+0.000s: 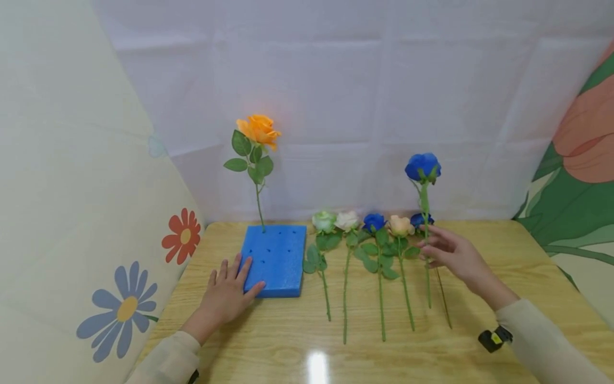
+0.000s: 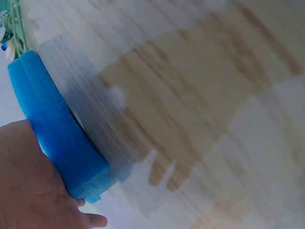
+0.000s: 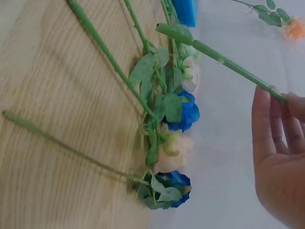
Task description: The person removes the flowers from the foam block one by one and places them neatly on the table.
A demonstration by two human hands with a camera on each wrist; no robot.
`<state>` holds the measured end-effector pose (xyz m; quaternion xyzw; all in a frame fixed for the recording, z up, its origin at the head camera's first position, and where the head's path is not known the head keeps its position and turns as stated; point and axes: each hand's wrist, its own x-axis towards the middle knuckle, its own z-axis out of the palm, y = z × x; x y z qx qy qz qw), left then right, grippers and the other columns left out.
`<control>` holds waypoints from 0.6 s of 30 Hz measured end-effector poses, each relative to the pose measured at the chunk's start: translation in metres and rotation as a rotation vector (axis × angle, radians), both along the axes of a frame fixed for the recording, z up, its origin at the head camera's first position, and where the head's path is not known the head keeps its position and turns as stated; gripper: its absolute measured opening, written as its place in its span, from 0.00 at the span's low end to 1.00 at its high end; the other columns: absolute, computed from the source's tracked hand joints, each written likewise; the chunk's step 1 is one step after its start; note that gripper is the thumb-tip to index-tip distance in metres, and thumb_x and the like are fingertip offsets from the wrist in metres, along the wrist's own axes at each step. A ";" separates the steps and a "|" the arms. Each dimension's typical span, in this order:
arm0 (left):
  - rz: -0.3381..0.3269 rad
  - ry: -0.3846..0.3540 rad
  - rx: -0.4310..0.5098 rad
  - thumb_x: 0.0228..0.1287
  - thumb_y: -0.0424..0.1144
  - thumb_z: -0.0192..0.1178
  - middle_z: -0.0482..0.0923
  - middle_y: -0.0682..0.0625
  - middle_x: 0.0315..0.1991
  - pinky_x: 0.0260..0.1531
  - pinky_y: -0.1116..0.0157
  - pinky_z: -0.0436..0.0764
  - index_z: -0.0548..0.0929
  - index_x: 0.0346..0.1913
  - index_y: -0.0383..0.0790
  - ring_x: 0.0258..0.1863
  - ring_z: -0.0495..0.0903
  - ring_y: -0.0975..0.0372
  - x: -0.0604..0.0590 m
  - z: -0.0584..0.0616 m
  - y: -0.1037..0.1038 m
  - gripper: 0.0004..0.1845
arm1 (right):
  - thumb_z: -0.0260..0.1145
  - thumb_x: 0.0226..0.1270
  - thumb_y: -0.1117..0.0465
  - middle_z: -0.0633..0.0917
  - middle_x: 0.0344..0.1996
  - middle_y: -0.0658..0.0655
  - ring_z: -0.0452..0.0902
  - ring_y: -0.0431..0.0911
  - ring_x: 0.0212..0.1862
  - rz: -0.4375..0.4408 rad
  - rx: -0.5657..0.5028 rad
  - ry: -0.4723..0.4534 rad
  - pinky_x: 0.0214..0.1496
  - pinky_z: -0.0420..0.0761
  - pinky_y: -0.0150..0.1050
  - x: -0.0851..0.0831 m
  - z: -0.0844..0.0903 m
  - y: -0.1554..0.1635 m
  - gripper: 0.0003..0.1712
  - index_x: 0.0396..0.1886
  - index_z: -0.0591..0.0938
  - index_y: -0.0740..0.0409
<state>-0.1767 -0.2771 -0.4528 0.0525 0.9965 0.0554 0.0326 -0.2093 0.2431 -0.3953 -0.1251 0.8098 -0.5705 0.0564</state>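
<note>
My right hand (image 1: pixel 448 250) pinches the green stem (image 3: pixel 228 64) of a blue rose (image 1: pixel 423 167) and holds it upright above the table, bloom at the top. In the right wrist view, the stem's cut end points away from the fingers. My left hand (image 1: pixel 227 293) rests with spread fingers on the left edge of a blue foam block (image 1: pixel 275 272). Small holes dot the block's top. An orange rose (image 1: pixel 259 130) with green leaves stands upright in the block's far left part. In the left wrist view, the palm lies against the foam's side (image 2: pixel 62 129).
A row of roses lies on the wooden table (image 1: pixel 288 336) right of the block: green-white (image 1: pixel 324 221), white (image 1: pixel 347 220), blue (image 1: pixel 374 222), peach (image 1: pixel 401 225) and another blue one (image 3: pixel 174 187). Behind the table hangs a pale cloth (image 1: pixel 331 106); flower-painted walls flank it.
</note>
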 end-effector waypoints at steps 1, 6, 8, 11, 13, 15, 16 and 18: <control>-0.001 0.000 -0.002 0.72 0.71 0.42 0.45 0.32 0.80 0.69 0.29 0.46 0.53 0.81 0.38 0.76 0.42 0.29 0.000 0.000 0.000 0.49 | 0.63 0.76 0.57 0.85 0.52 0.58 0.85 0.40 0.46 -0.004 0.006 -0.001 0.45 0.87 0.42 0.001 0.000 0.002 0.39 0.79 0.59 0.63; -0.004 -0.004 -0.006 0.72 0.71 0.43 0.45 0.32 0.80 0.69 0.29 0.47 0.53 0.81 0.37 0.76 0.42 0.29 0.000 0.000 0.000 0.48 | 0.63 0.77 0.57 0.83 0.55 0.66 0.85 0.39 0.46 -0.023 0.041 -0.008 0.46 0.87 0.44 0.005 -0.001 0.016 0.39 0.79 0.58 0.65; -0.005 -0.004 -0.005 0.73 0.70 0.43 0.45 0.32 0.80 0.69 0.29 0.47 0.53 0.81 0.37 0.76 0.42 0.29 0.000 0.000 0.000 0.48 | 0.62 0.77 0.57 0.83 0.55 0.64 0.84 0.38 0.46 -0.024 0.046 -0.006 0.45 0.87 0.45 0.007 -0.001 0.021 0.39 0.79 0.57 0.66; -0.006 -0.001 -0.003 0.73 0.70 0.43 0.45 0.32 0.80 0.69 0.29 0.47 0.53 0.81 0.37 0.76 0.43 0.29 0.000 0.000 0.000 0.48 | 0.62 0.77 0.57 0.86 0.51 0.54 0.85 0.39 0.45 -0.017 0.045 -0.002 0.44 0.87 0.44 0.007 -0.003 0.029 0.39 0.79 0.58 0.66; -0.006 0.000 0.002 0.73 0.70 0.44 0.46 0.31 0.80 0.69 0.29 0.47 0.53 0.80 0.37 0.76 0.43 0.29 0.000 0.000 0.000 0.48 | 0.62 0.77 0.57 0.87 0.48 0.46 0.85 0.40 0.45 -0.017 0.040 0.000 0.43 0.87 0.42 0.006 -0.005 0.035 0.37 0.79 0.59 0.64; -0.006 0.000 0.003 0.73 0.70 0.44 0.46 0.31 0.80 0.69 0.29 0.46 0.53 0.81 0.37 0.76 0.43 0.29 -0.001 -0.001 0.000 0.48 | 0.61 0.77 0.57 0.86 0.46 0.40 0.85 0.41 0.44 -0.015 0.034 -0.003 0.43 0.87 0.41 0.006 -0.008 0.040 0.36 0.78 0.61 0.63; -0.007 0.000 0.004 0.73 0.70 0.43 0.46 0.31 0.80 0.69 0.29 0.46 0.53 0.81 0.37 0.76 0.43 0.29 -0.001 -0.001 0.000 0.48 | 0.61 0.78 0.57 0.86 0.45 0.38 0.85 0.40 0.44 -0.014 0.031 -0.006 0.43 0.87 0.40 0.005 -0.009 0.043 0.36 0.78 0.61 0.64; -0.007 0.000 0.004 0.72 0.71 0.43 0.46 0.31 0.80 0.69 0.29 0.46 0.53 0.81 0.37 0.76 0.43 0.29 -0.001 -0.002 -0.001 0.48 | 0.61 0.78 0.58 0.85 0.45 0.37 0.85 0.39 0.43 -0.013 0.026 -0.014 0.43 0.87 0.40 0.005 -0.012 0.049 0.36 0.78 0.61 0.64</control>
